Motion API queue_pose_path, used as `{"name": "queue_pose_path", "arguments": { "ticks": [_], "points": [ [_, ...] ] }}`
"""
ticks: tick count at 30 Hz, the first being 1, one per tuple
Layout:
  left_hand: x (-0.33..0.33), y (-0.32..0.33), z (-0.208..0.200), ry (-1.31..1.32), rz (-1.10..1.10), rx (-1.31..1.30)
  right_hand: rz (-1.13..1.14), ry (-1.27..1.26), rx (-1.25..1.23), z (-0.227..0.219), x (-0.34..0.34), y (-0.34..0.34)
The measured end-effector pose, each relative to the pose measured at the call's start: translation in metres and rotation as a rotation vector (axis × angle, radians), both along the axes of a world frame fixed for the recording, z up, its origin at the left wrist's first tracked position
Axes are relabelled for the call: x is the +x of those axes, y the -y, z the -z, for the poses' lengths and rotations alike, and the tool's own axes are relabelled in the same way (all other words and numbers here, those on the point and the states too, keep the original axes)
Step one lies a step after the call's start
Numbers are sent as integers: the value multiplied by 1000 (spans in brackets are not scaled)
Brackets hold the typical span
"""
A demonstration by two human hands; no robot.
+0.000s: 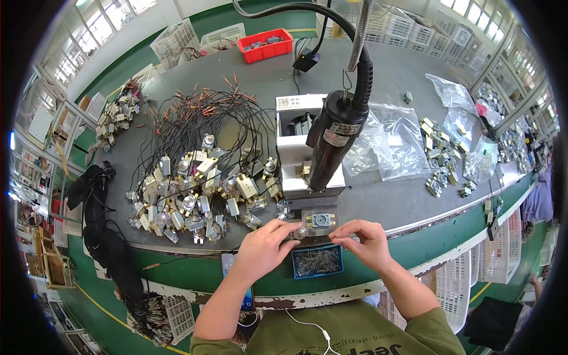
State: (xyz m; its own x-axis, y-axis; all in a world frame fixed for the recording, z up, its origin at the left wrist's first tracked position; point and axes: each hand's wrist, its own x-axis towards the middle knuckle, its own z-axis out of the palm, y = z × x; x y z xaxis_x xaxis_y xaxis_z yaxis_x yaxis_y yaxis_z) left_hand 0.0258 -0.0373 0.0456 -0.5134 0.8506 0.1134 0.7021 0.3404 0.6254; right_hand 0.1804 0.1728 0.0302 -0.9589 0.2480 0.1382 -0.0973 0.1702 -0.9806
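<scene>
Faced one screwdriver [332, 148] overlapping one white box [294, 155], plus one blue bin [318, 275]. Held one glass piece [300, 233] in left grip [264, 247]; pinched right grip [368, 240] narrow, unclear if empty.

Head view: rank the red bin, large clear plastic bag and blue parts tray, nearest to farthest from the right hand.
1. Blue parts tray, just left of the right hand.
2. Large clear plastic bag, ahead, slightly right.
3. Red bin, far ahead, left.
</scene>
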Motion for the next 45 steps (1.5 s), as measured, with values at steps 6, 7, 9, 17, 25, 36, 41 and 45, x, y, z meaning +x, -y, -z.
{"name": "queue_pose_path", "arguments": {
  "ticks": [6, 7, 9, 17, 25, 36, 41, 45],
  "points": [
    [-1, 1, 1, 32, -11, -17, 141, 110, -236, -9, -4, 8],
    [-1, 1, 0, 31, -10, -17, 154, 111, -265, -11, -5, 8],
    [-2, 0, -1, 35, -9, -27, 171, 109, -292, -9, -4, 7],
    [-1, 1, 0, 48, -9, -42, 95, 1, -93, -7, 2, -3],
    [1, 1, -3, 79, -20, -76, 64, 40, -285, 3, 10, -5],
    [-2, 1, 4, 57, -25, -31, 48, 34, -220, -2, 9, -1],
    [-2, 3, 5, 62, -24, -43, 34, 65, -129, -3, 8, 1],
    [-1, 3, 5, 73, -29, -47, 71, 111, -228, 0, 9, 4]
  ]
}}
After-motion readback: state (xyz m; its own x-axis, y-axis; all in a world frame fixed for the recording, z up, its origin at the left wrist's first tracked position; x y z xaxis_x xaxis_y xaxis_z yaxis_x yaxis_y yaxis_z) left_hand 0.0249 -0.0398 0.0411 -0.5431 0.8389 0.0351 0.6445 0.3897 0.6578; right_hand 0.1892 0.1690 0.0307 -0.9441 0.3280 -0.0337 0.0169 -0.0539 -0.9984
